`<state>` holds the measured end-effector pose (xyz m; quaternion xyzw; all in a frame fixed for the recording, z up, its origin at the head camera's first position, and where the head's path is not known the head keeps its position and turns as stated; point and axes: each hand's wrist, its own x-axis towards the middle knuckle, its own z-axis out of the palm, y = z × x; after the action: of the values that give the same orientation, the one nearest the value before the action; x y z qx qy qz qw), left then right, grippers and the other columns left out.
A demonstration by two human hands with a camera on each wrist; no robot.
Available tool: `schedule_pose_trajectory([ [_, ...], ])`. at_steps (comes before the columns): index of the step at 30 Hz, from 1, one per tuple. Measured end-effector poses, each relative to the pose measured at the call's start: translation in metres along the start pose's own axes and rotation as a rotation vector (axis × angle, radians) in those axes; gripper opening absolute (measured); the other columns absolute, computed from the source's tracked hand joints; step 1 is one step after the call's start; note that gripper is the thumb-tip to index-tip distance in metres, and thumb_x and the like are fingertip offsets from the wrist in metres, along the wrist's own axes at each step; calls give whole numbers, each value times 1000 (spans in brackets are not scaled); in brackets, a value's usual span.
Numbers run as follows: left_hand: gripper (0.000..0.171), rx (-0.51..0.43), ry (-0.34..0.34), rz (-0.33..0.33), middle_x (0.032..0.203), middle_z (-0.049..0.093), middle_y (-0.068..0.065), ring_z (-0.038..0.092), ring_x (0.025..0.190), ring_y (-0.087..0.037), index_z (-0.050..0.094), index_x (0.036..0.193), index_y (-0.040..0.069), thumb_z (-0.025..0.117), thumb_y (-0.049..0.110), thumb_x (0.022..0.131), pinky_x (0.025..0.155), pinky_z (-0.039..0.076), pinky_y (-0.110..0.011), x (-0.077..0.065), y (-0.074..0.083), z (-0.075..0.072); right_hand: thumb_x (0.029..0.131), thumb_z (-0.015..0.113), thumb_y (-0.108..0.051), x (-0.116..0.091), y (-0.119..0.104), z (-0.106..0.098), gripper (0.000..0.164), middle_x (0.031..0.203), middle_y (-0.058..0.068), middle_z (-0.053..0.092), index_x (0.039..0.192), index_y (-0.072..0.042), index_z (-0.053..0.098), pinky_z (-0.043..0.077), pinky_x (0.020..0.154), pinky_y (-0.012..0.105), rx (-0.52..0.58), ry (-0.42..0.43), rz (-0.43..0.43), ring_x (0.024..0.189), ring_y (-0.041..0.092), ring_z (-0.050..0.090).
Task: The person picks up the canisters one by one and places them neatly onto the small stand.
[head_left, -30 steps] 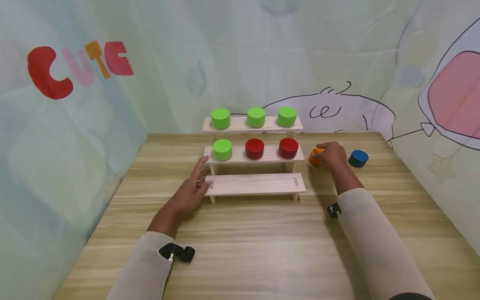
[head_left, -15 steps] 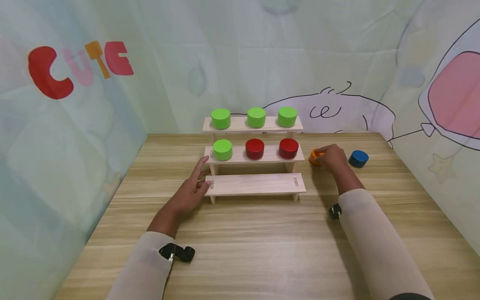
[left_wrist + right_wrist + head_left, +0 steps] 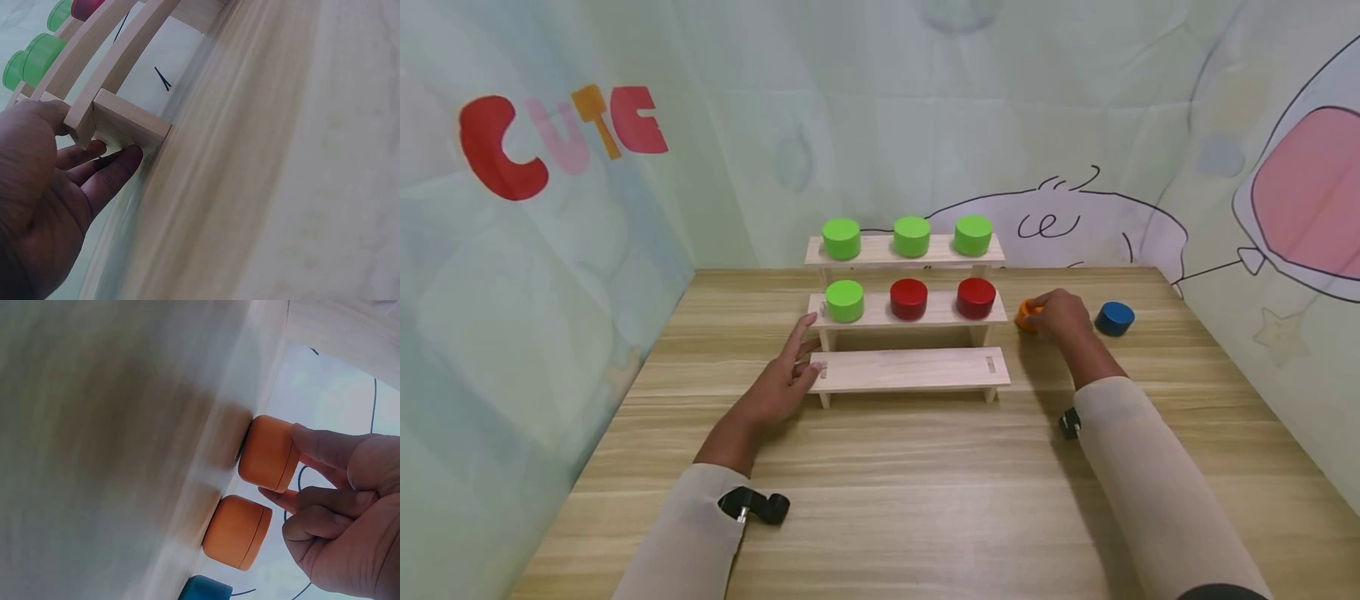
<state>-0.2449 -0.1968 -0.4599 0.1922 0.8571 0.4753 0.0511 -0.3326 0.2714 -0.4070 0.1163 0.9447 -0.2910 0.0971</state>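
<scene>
My left hand (image 3: 777,387) holds the left end of a three-tier wooden display stand (image 3: 910,368). In the left wrist view its thumb lies against the end of a board (image 3: 81,120), with fingers by the support below. My right hand (image 3: 1063,317) pinches an orange round block (image 3: 1027,315) to the right of the stand, partly hidden by the fingers. In the right wrist view that orange block (image 3: 267,453) is at the fingertips, and a second orange block (image 3: 234,531) stands beside it. A blue round block (image 3: 1115,318) sits right of the hand.
Several green blocks (image 3: 912,237) stand on the top tier and at the left of the middle tier. Two red blocks (image 3: 908,300) share the middle tier. The stand is on a wood-grain table (image 3: 910,500), with a printed cloth backdrop (image 3: 737,150) behind.
The right hand's fingers have lowered slightly and closed on the orange block. The left hand stays on the stand, and the blocks on the tiers have not moved.
</scene>
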Motion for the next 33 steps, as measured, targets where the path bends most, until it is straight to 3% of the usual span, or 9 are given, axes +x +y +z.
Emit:
schedule_pose_trajectory([
  [4, 77, -7, -8, -4, 174, 34, -32, 59, 145, -52, -1, 176, 37, 46, 16, 117, 117, 49, -66, 0, 0, 2, 106, 70, -21, -3, 1, 0, 49, 158, 30, 54, 153, -7, 64, 53, 99, 43, 8, 7, 15, 121, 39, 55],
  [15, 78, -3, -3, -12, 174, 34, -31, 59, 145, -51, -1, 175, 39, 45, 16, 118, 118, 48, -67, 1, -3, 1, 106, 72, -23, -12, 2, -2, 49, 154, 29, 59, 152, -9, 64, 53, 74, 31, 21, 98, -68, 109, 37, 60],
  [23, 77, 3, 1, -3, 174, 34, -32, 60, 143, -51, 0, 175, 39, 45, 16, 118, 117, 49, -67, 1, -3, 0, 110, 63, -31, -31, -12, -1, 49, 155, 28, 60, 154, -10, 63, 57, 92, 44, 53, 157, -131, 122, 41, 59],
  [29, 77, 10, 1, -20, 174, 34, -30, 59, 145, -50, 0, 175, 41, 45, 17, 118, 118, 48, -67, 1, -3, 0, 112, 59, -29, -47, -23, 0, 47, 153, 24, 63, 155, -11, 63, 59, 86, 42, 103, 242, -151, 118, 40, 60],
  [33, 77, 11, 4, -27, 174, 34, -30, 59, 145, -50, -1, 175, 42, 46, 18, 118, 118, 48, -66, 1, -2, 0, 111, 60, -27, -57, -28, 1, 46, 151, 25, 62, 153, -9, 64, 61, 93, 52, 76, 330, -212, 121, 43, 60],
])
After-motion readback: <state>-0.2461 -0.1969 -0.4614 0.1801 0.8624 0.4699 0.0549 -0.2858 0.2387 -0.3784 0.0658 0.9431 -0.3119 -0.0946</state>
